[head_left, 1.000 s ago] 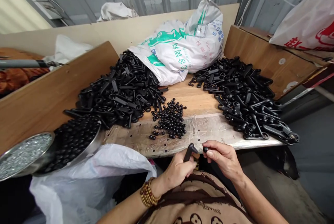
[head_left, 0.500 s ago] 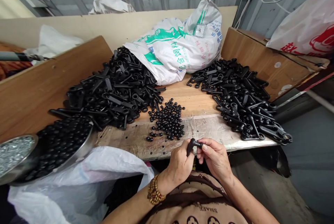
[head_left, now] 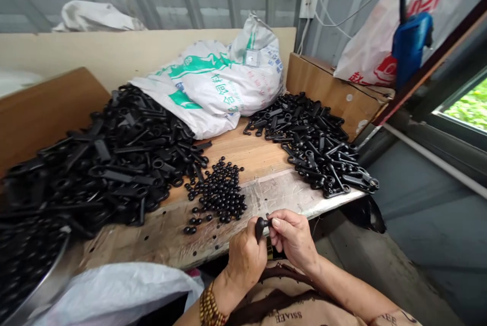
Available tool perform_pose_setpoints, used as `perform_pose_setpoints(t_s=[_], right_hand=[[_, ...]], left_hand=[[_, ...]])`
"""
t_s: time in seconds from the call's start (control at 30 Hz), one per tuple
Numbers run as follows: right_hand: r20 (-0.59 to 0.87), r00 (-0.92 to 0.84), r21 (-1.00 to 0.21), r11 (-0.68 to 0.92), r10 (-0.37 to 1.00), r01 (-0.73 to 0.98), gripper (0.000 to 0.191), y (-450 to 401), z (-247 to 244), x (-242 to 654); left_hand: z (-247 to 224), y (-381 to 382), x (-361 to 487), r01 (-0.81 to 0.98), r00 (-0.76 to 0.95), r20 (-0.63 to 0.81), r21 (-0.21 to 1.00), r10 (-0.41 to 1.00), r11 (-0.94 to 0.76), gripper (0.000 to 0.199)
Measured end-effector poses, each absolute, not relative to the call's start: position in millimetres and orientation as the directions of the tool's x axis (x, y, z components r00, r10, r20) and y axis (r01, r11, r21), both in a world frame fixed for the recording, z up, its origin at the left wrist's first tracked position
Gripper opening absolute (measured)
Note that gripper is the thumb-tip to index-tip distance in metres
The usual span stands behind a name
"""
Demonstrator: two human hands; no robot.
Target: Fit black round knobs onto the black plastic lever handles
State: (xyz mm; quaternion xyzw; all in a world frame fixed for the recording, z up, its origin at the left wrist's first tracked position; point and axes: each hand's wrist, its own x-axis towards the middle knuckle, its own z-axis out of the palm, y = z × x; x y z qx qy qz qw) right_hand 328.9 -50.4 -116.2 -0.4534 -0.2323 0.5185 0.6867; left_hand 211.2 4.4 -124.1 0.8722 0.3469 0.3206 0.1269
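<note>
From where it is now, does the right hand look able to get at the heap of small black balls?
Probably yes: the balls lie uncovered on the bench, near the right hand, with nothing visibly between. It seems to be pinching the end of the black handle in the left hand, though.

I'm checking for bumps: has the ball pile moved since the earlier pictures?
No. The ball pile sits further left in view, but so does the table; it still straddles the back edge of the shiny strip.
</note>
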Motion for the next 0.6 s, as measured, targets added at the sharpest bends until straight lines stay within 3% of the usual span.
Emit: perform_pose_setpoints(t_s=[0.07, 0.17, 0.3, 0.37, 0.47, 0.6], right_hand=[[-0.194, 0.312, -0.827, 0.016, 0.93, -0.562, 0.02, -46.5, -114.6, 337.6], [-0.175, 0.253, -0.871, -0.03, 0.952, -0.49, 0.021, -47.0, -111.4, 358.8], [-0.045, 0.336, -0.968, 0.042, 0.941, -0.247, 0.02, -56.4, -96.5, 402.2], [0.076, 0.49, -0.993, 0.11, 0.869, -0.042, 0.019, -61.7, -83.7, 432.8], [0.304, 0.703, -0.949, 0.137, 0.643, 0.285, 0.018, -65.6, -65.3, 489.2], [0.424, 0.782, -0.897, 0.094, 0.457, 0.431, 0.017, -51.2, -54.9, 564.6]], left_hand=[[-126.1, 9.0, 216.2, 0.538, 0.58, 0.464, 0.4, 0.67, -0.742, 0.011], [-125.0, 13.5, 227.0, 0.532, 0.659, 0.392, 0.361, 0.642, -0.766, 0.019], [-114.3, 16.3, 236.2, 0.395, 0.757, 0.336, 0.448, 0.561, -0.802, 0.056], [-107.3, 20.2, 231.1, 0.384, 0.743, 0.316, 0.521, 0.591, -0.762, 0.069], [-99.8, 30.8, 210.8, 0.468, 0.667, 0.224, 0.615, 0.71, -0.634, 0.067], [-98.2, 44.2, 182.4, 0.547, 0.633, 0.127, 0.624, 0.764, -0.558, 0.052]])
